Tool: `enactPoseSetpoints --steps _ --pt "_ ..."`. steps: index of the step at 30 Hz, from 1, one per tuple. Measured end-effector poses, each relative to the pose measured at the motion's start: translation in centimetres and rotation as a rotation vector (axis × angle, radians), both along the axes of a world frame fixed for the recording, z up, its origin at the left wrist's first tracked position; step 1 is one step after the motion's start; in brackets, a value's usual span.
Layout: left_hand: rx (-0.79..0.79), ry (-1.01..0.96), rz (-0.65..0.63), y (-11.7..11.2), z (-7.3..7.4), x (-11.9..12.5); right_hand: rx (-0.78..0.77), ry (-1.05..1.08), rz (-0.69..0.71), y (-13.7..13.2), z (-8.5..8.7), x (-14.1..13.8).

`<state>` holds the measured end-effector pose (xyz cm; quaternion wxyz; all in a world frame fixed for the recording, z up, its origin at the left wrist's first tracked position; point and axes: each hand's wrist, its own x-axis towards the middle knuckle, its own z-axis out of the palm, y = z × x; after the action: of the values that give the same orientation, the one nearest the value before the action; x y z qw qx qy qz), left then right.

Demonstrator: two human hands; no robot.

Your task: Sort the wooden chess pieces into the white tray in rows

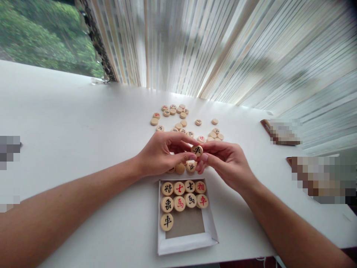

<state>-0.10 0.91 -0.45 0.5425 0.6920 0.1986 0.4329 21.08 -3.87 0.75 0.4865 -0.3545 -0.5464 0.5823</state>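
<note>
Between the fingertips of both hands is a round wooden xiangqi piece (196,150) with a black character facing me. My left hand (161,153) pinches it from the left, and my right hand (225,160) grips its right edge. Just below them lies an open white box (188,243) with a grey-brown bottom. Face-up pieces fill two rows in it, some red, some black, and a single black-marked piece (166,222) begins a third row at the left. Loose pieces (180,168) lie partly hidden under my hands.
More xiangqi pieces (173,111) are scattered over the white table (83,111) beyond my hands, some face down. A striped curtain (178,48) hangs behind it, with a window (41,37) at the left. Two blurred-out brown-edged objects (267,131) sit at the right.
</note>
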Motion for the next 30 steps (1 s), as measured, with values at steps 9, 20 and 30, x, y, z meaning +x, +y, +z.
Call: enactPoseSetpoints --steps 9,20,30 --pt "-0.006 0.009 0.044 0.34 -0.34 -0.01 0.023 -0.056 -0.156 0.01 0.44 -0.28" --pt "-0.021 -0.032 0.093 0.13 -0.37 0.12 0.074 -0.113 -0.210 0.31 0.24 0.01" --pt "0.122 0.022 0.143 0.13 -0.40 -0.07 0.125 -0.146 -0.194 0.40 0.08 0.11"
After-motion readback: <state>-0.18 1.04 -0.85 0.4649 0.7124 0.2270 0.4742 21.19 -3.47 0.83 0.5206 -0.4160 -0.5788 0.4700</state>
